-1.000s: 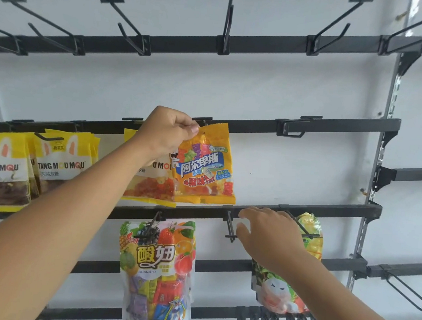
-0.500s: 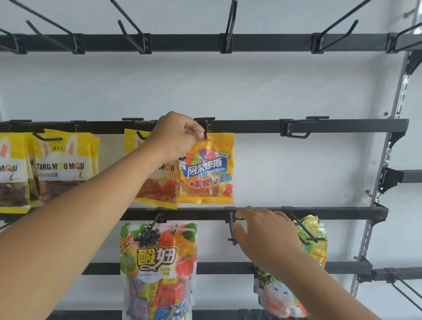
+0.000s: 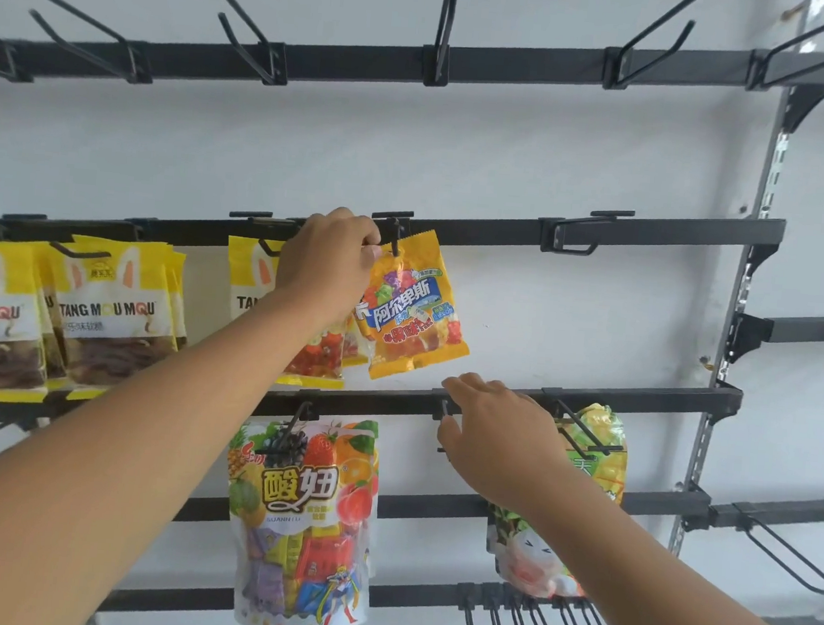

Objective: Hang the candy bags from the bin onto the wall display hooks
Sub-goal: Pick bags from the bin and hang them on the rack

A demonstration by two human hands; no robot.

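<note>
Orange candy bag point(image 3: 412, 312), pinched by the left hand point(image 3: 328, 261), tilted at a middle-rail hook point(image 3: 395, 236); the right hand point(image 3: 494, 432), fingers relaxed, touched the lower rail point(image 3: 664, 400).

Left hand point(image 3: 328, 261) pinches orange bag point(image 3: 412, 312) at hook point(image 3: 395, 234); right hand point(image 3: 493, 442) touches rail point(image 3: 639, 401).

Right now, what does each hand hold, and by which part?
The left hand pinches the orange gummy bag by its top edge. The right hand holds nothing, resting on a rail.
</note>
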